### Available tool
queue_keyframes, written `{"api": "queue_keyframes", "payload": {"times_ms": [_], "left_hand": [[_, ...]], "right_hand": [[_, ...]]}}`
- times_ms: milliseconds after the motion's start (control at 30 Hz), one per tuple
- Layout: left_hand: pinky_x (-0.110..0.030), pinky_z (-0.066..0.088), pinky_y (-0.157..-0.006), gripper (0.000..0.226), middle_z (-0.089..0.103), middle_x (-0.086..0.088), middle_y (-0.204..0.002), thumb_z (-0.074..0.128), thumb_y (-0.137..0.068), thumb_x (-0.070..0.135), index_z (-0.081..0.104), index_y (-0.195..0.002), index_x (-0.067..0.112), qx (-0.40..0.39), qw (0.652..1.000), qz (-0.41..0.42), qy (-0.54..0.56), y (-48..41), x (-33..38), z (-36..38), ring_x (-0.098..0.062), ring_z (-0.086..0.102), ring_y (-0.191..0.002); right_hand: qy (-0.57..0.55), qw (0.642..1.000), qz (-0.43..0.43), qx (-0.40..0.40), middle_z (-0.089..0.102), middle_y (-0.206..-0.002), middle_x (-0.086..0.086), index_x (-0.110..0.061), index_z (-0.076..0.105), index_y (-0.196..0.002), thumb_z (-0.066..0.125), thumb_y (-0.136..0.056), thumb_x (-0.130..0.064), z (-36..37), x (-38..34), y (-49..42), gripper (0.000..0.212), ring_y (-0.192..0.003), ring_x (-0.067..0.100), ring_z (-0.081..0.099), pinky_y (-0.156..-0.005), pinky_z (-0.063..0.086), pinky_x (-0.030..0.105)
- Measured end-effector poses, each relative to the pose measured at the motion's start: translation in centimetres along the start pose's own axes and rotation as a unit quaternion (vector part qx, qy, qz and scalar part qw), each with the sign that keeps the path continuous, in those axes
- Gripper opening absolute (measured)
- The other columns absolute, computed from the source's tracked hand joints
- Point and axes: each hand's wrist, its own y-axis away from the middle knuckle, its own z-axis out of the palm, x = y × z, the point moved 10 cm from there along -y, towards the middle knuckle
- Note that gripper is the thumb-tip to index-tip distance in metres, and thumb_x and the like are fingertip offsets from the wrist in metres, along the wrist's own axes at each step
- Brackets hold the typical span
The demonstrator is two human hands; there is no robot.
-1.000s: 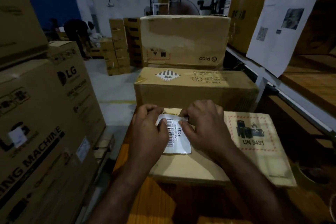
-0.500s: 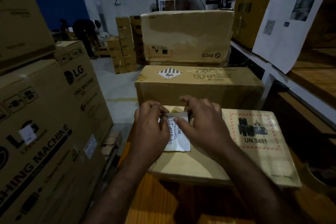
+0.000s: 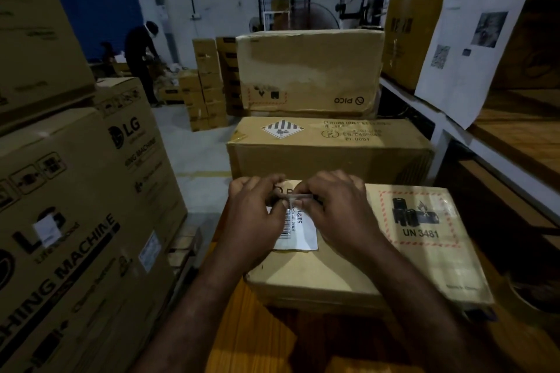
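A flat cardboard box [image 3: 378, 266] with a red-bordered UN 3481 battery mark lies on a wooden table [image 3: 272, 342] in front of me. A white barcode label [image 3: 303, 230] sits on its top, the upper edge curled up off the cardboard. My left hand [image 3: 254, 221] pinches the label's upper left part with curled fingers. My right hand [image 3: 336, 212] pinches the lifted upper edge from the right. The label's lower half still lies flat on the box.
Two bigger cartons [image 3: 327, 148] stand stacked just behind the box. Tall LG washing machine cartons [image 3: 75, 221] wall off the left. A white metal shelf [image 3: 439, 118] with a hanging paper sheet [image 3: 472, 39] runs along the right. A person [image 3: 141, 54] bends over far back left.
The label's upper edge has been peeled further up and folded toward me. Both hands have shifted slightly away from me along the box.
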Motion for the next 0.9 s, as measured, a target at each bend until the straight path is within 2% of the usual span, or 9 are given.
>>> {"api": "queue_keyframes", "payload": {"times_ms": [167,333,400,433,500,567,667,800,900], "left_hand": [[-0.023,0.031,-0.084,0.017,0.055,0.016,-0.092,0.067,-0.087,0.018,0.068,-0.096,0.033,0.019,0.999,0.007,0.027,-0.2,-0.5,0.1,-0.013,0.038,-0.108],[-0.002,0.032,-0.08,0.013,0.054,0.015,-0.094,0.067,-0.085,0.016,0.068,-0.094,0.025,0.041,0.997,0.026,0.065,0.0,-0.1,-0.3,-0.015,0.044,-0.105],[-0.02,0.048,-0.09,0.017,0.053,0.02,-0.099,0.064,-0.083,0.025,0.068,-0.1,0.028,0.028,0.994,0.02,0.099,0.0,-0.4,0.1,-0.016,0.053,-0.104],[-0.032,0.054,-0.088,0.024,0.053,0.019,-0.104,0.062,-0.082,0.029,0.066,-0.105,0.034,0.015,0.992,0.001,0.126,0.0,-0.8,0.3,-0.015,0.057,-0.103],[-0.042,0.058,-0.085,0.039,0.054,0.01,-0.115,0.064,-0.08,0.033,0.058,-0.117,0.048,-0.016,0.988,-0.029,0.154,0.2,-1.4,0.6,-0.012,0.06,-0.103],[-0.042,0.059,-0.086,0.051,0.056,0.003,-0.122,0.07,-0.081,0.03,0.05,-0.122,0.053,-0.057,0.981,-0.049,0.178,0.2,-1.9,0.9,-0.014,0.062,-0.107],[-0.029,0.06,-0.081,0.055,0.065,0.007,-0.115,0.075,-0.084,0.014,0.05,-0.119,0.048,-0.116,0.968,-0.075,0.209,0.3,-2.2,0.8,-0.009,0.067,-0.102],[-0.019,0.057,-0.073,0.039,0.067,0.006,-0.109,0.075,-0.084,0.012,0.059,-0.108,0.037,-0.163,0.967,-0.068,0.184,0.0,-1.2,0.5,-0.001,0.068,-0.092],[-0.019,0.057,-0.071,0.028,0.072,0.002,-0.102,0.072,-0.085,0.007,0.065,-0.106,0.025,-0.176,0.958,-0.074,0.215,0.1,-0.8,0.6,-0.004,0.07,-0.09]], "right_hand": [[-0.053,0.998,0.039,0.017,0.06,-0.088,-0.018,-0.037,0.057,-0.106,0.065,-0.086,-0.042,-0.3,1.1,-0.2,0.022,-0.091,0.004,0.047,-0.091,0.032,0.034],[0.004,0.999,0.01,-0.031,0.053,-0.096,-0.016,-0.033,0.066,-0.1,0.056,-0.083,-0.049,0.6,0.5,-0.7,0.026,-0.096,0.008,0.044,-0.092,0.03,0.037],[0.008,0.999,0.001,-0.038,0.05,-0.093,-0.015,-0.031,0.068,-0.093,0.054,-0.083,-0.05,0.7,0.4,-0.7,0.025,-0.094,0.009,0.042,-0.089,0.029,0.038],[0.006,0.999,-0.002,-0.041,0.05,-0.091,-0.016,-0.031,0.067,-0.091,0.055,-0.085,-0.049,0.8,0.4,-0.7,0.023,-0.093,0.008,0.042,-0.088,0.029,0.037],[-0.004,0.999,-0.007,-0.039,0.049,-0.087,-0.018,-0.032,0.065,-0.088,0.057,-0.088,-0.047,0.7,0.4,-0.6,0.017,-0.091,0.006,0.042,-0.086,0.028,0.036],[-0.019,0.999,-0.009,-0.034,0.048,-0.079,-0.018,-0.032,0.061,-0.082,0.059,-0.088,-0.047,0.6,0.5,-0.6,0.017,-0.084,0.004,0.041,-0.083,0.027,0.036],[-0.06,0.998,0.006,-0.035,0.048,-0.074,-0.017,-0.029,0.058,-0.076,0.062,-0.088,-0.045,0.3,0.8,-0.4,0.021,-0.083,-0.001,0.039,-0.081,0.025,0.033],[-0.09,0.994,0.039,-0.054,0.051,-0.08,-0.013,-0.028,0.062,-0.079,0.063,-0.087,-0.049,0.6,1.4,-0.2,0.022,-0.093,0.009,0.037,-0.077,0.03,0.034],[-0.11,0.991,0.054,-0.063,0.05,-0.081,-0.016,-0.038,0.056,-0.076,0.064,-0.084,-0.052,0.7,1.5,0.1,0.018,-0.1,0.015,0.038,-0.078,0.037,0.036]]}}
